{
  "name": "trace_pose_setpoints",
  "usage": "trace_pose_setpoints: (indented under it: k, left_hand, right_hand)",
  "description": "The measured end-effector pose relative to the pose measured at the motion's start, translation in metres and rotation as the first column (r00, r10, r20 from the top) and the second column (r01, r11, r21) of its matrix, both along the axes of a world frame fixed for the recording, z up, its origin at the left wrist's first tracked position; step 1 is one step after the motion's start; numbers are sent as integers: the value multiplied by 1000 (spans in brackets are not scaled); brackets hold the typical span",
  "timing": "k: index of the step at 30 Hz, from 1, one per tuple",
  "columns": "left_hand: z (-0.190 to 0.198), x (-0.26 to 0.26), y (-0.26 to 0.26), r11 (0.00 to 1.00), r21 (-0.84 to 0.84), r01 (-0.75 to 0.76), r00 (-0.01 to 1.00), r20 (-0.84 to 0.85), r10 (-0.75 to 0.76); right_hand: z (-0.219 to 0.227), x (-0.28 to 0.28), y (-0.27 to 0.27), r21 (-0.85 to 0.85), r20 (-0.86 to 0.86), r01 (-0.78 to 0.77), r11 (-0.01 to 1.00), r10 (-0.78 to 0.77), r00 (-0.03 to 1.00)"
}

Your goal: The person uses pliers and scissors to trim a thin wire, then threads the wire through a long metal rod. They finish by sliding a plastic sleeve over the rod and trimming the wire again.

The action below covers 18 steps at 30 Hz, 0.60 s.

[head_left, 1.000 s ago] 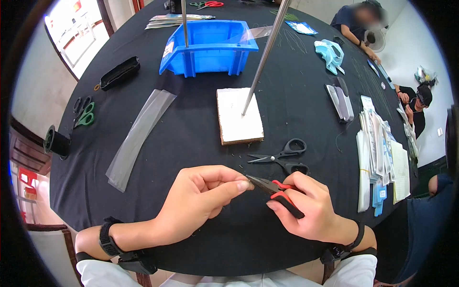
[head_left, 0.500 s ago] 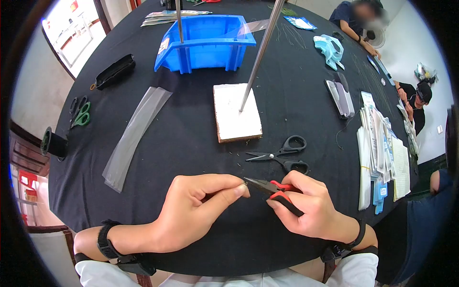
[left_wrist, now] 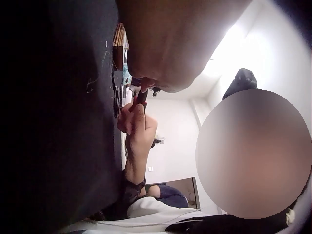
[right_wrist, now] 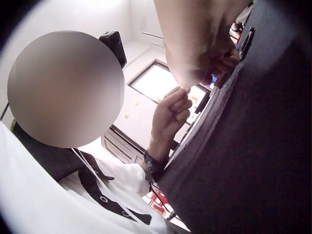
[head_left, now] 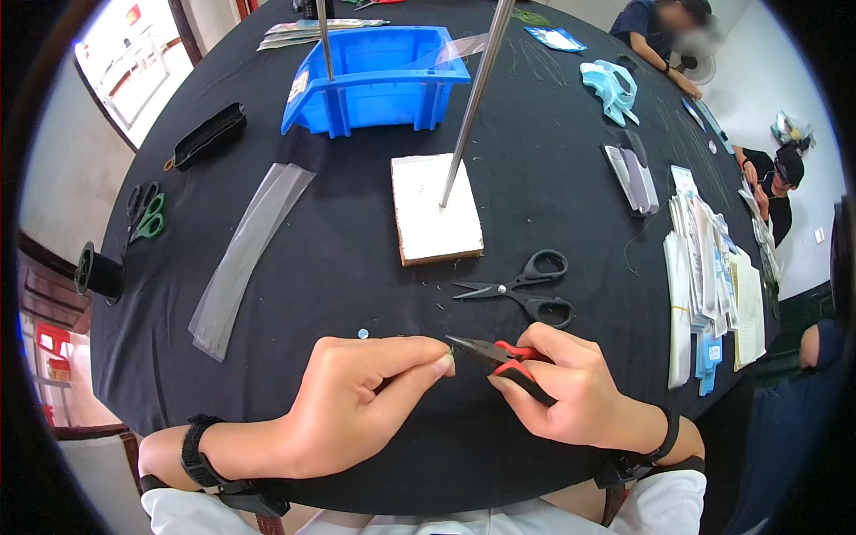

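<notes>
My left hand [head_left: 361, 406] pinches a tiny greenish thing [head_left: 449, 351] between thumb and forefinger; most of it is hidden by the fingertips, and I cannot tell its kind. In my right hand [head_left: 571, 383] are needle-nose pliers [head_left: 481, 349] with red and black handles. Their tip points left, right at the left fingertips. Just beyond the left knuckles shows a small pale-blue round piece [head_left: 363, 333]. Black scissors [head_left: 522, 290] lie spread beyond the pliers. The right wrist view shows the left hand [right_wrist: 170, 114] with its fingers curled.
A white block [head_left: 437, 223] with an upright metal rod [head_left: 473, 120] stands ahead, before a blue bin [head_left: 374, 94]. Clear plastic sleeves [head_left: 250, 263] and green-handled scissors [head_left: 147, 218] lie left. At right are a stapler [head_left: 631, 181] and packets [head_left: 700, 259]. Other people sit across the table.
Both hands have shifted slightly left and down in the head view, and the pliers' tip stands a little off the left fingertips. The pale-blue round piece now shows beyond the left hand.
</notes>
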State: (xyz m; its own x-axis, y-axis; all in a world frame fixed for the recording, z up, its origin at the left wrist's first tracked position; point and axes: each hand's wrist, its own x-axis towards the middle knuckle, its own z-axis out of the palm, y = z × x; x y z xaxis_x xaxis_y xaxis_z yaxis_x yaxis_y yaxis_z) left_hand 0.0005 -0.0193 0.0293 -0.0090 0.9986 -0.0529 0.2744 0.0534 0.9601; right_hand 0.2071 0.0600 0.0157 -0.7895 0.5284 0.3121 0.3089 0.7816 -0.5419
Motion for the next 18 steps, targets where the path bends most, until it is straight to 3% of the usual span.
trace_pose_setpoints:
  k: [7, 13, 18]
  left_hand:
    - [-5, 2, -1, 992, 123, -4, 1000, -4, 5]
    - [3, 1, 2, 997, -69, -35, 998, 54, 39]
    - [-5, 0, 3, 997, -60, -46, 995, 86, 51]
  right_hand:
    - [1, 0, -2, -18, -10, 8, 1000, -8, 1000]
    - [4, -1, 2, 1, -8, 5, 1000, -5, 1000]
    - [7, -3, 1, 85, -5, 15, 996, -15, 1000]
